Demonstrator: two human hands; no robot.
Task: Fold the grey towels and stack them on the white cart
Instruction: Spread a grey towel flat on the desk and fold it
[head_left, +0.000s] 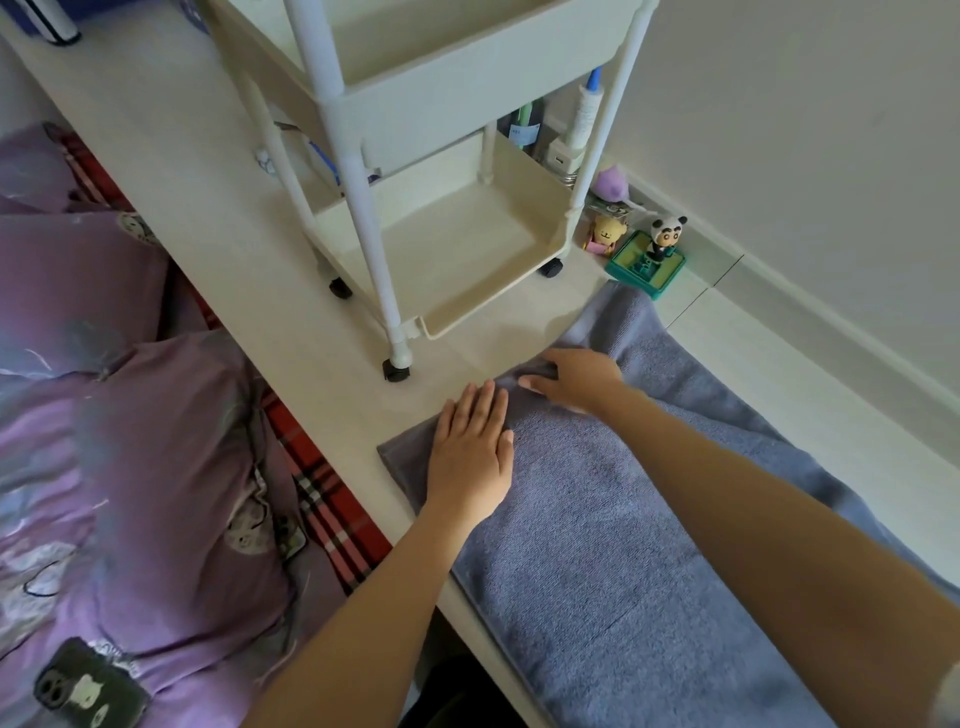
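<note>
Right grip (576, 382) pinching grey towel (597, 545) far edge; left hand (475, 447) flat, released, pressing beside it. Towel's long axis runs back toward me; white cart (441, 249) just beyond, empty.

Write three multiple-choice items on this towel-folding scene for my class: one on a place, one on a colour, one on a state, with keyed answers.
1. Where does the panda figure stand?
A. right of the cart
B. on the bed
C. on the towel

2. What colour is the bedding?
A. green
B. purple
C. orange

3. How is the left hand?
A. clenched
B. raised
C. flat on the towel

Answers: 1 A, it stands by the wall beside the white cart. 2 B, the cover is purple. 3 C, its palm presses the grey towel.
</note>
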